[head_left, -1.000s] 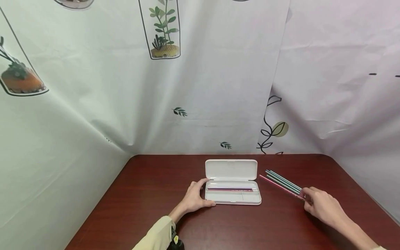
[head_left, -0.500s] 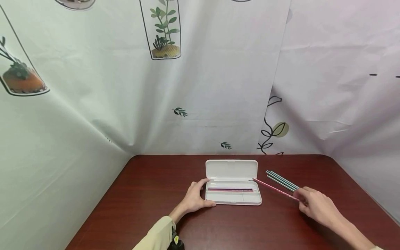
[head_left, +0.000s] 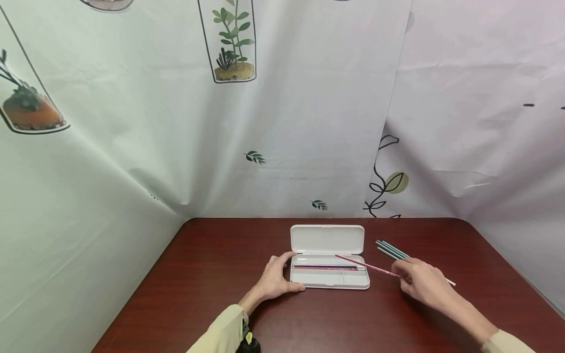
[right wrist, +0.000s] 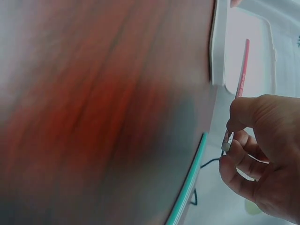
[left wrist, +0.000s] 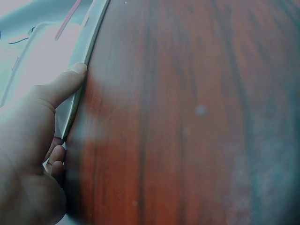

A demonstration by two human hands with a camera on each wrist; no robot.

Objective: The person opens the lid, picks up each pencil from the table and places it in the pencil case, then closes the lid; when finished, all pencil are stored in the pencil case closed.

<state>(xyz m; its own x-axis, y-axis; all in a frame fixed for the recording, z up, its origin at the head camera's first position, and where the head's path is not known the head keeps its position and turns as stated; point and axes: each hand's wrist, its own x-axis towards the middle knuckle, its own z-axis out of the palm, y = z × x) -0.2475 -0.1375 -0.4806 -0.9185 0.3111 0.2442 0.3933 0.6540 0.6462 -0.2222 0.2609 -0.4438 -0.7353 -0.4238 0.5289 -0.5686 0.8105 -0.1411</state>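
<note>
A white pencil case (head_left: 317, 279) lies open on the table, its lid (head_left: 326, 239) tipped up at the back. My left hand (head_left: 271, 280) grips the case's left end, thumb on the front edge and fingers at the back corner. Inside, a purple pencil and a pink pencil (head_left: 324, 268) lie in the long rear compartment. With my right hand (head_left: 425, 282) I pinch a pink pencil (head_left: 368, 266) near its eraser end; its far end reaches over the right half of the case. In the right wrist view, its white-tipped end (right wrist: 226, 145) shows between the fingers.
Several green pencils (head_left: 390, 249) lie slanted on the table right of the case, partly hidden behind my right hand. The dark red wooden table (head_left: 335, 323) meets a printed white cloth (head_left: 287, 122) at the back and sides.
My right hand has moved left from the green pencils, carrying the pink pencil, whose far end has come from beside the case to over it. The left hand has stayed in place.
</note>
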